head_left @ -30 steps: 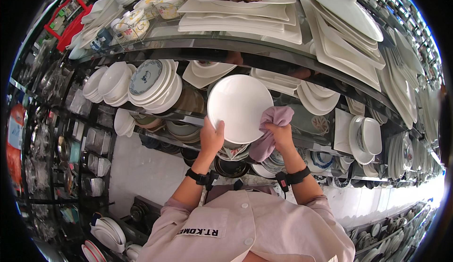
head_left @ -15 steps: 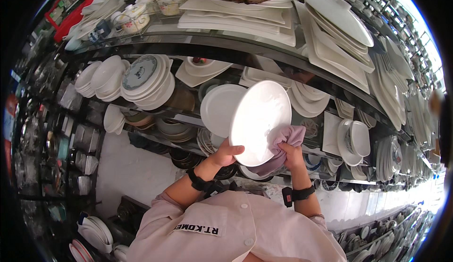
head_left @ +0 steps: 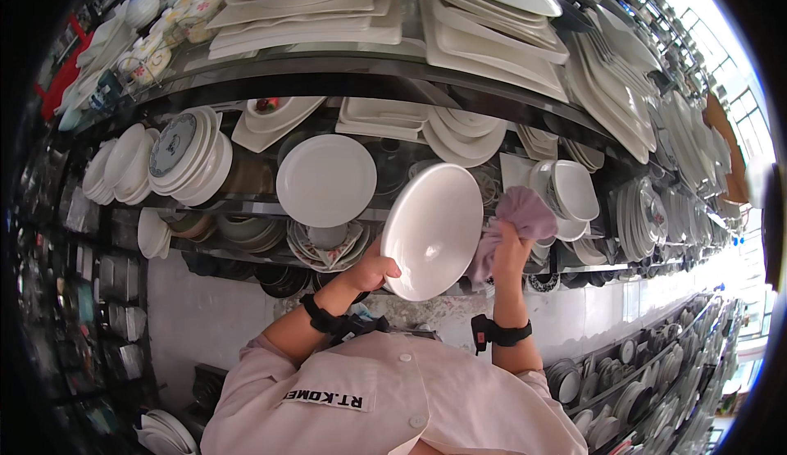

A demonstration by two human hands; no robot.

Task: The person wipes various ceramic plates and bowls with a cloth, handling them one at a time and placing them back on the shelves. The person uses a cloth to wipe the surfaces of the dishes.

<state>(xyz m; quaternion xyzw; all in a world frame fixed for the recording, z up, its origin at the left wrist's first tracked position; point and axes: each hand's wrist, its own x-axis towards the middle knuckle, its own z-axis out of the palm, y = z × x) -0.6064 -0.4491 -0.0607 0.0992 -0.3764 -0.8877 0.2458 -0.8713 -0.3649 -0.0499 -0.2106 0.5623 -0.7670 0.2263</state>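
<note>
A white oval plate (head_left: 434, 229), shallow and glossy, is tilted up in front of my chest. My left hand (head_left: 370, 271) grips its lower left rim, thumb over the inner face. To the right, my right hand (head_left: 510, 248) is closed around a bunched mauve cloth (head_left: 526, 211). The cloth hangs down past my fingers, apart from the plate's right rim. Behind the held plate, a round white plate (head_left: 326, 180) stands at the front of the shelf.
Stacked white rectangular plates (head_left: 307, 25) fill the upper shelf (head_left: 328, 84). Below, bowls (head_left: 131, 160) and a plate stack with a grey patterned top plate (head_left: 175, 143) sit at the left. More dish racks (head_left: 648, 373) line the lower right. Pale floor tiles (head_left: 205, 316) show beneath the shelves.
My right hand has drawn the cloth away from the plate, to the right and slightly up. The plate, still in my left hand, is turned differently. The whole view has shifted rightward.
</note>
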